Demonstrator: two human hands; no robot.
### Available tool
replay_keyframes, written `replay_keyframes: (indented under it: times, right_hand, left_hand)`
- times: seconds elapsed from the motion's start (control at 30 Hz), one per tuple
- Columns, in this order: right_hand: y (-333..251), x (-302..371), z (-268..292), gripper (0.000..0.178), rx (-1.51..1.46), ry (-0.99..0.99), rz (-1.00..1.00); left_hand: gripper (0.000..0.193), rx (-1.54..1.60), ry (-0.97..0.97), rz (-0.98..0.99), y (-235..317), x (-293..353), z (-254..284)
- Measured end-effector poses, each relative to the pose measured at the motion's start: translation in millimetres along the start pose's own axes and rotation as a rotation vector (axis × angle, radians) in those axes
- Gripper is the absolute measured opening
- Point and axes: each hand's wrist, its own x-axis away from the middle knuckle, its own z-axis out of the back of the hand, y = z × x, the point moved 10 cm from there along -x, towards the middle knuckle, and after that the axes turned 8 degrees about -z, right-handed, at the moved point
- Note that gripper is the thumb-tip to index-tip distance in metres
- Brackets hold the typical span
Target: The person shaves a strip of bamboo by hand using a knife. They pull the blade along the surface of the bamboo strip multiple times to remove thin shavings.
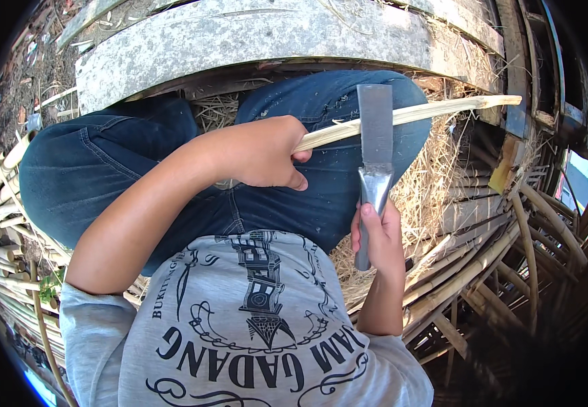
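Pale strip [436, 111] in left fingers [298, 180], broad-bladed knife [376, 173] in right fingers [372, 220], blade [376, 125] across the strip

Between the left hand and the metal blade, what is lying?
A stretch of the pale strip runs there, above the blue trousers; the head view shows this.

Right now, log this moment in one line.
left hand: grips pale stick | right hand: grips broad-bladed knife | overlap: knife across stick, contact unclear | below: blue jeans
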Motion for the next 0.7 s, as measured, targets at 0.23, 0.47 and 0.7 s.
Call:
replay_keyframes:
  times: [0.23, 0.47, 0.7]
  right_hand:
    - [9, 4, -22, 0.046, -0.316, -0.347, -0.019]
    - [9, -2, -14, 0.04, -0.363, -0.209, 0.011]
    - [12, 10, -27, 0.038, -0.432, -0.422, -0.131]
  left_hand:
    - [0.033, -0.013, 0.02, -0.036, 2, 1, 2]
    - [0.039, 0.0, 0.023, -0.034, 1, -2, 1]
    - [0.045, 0.015, 0.011, -0.025, 4, 4, 0]
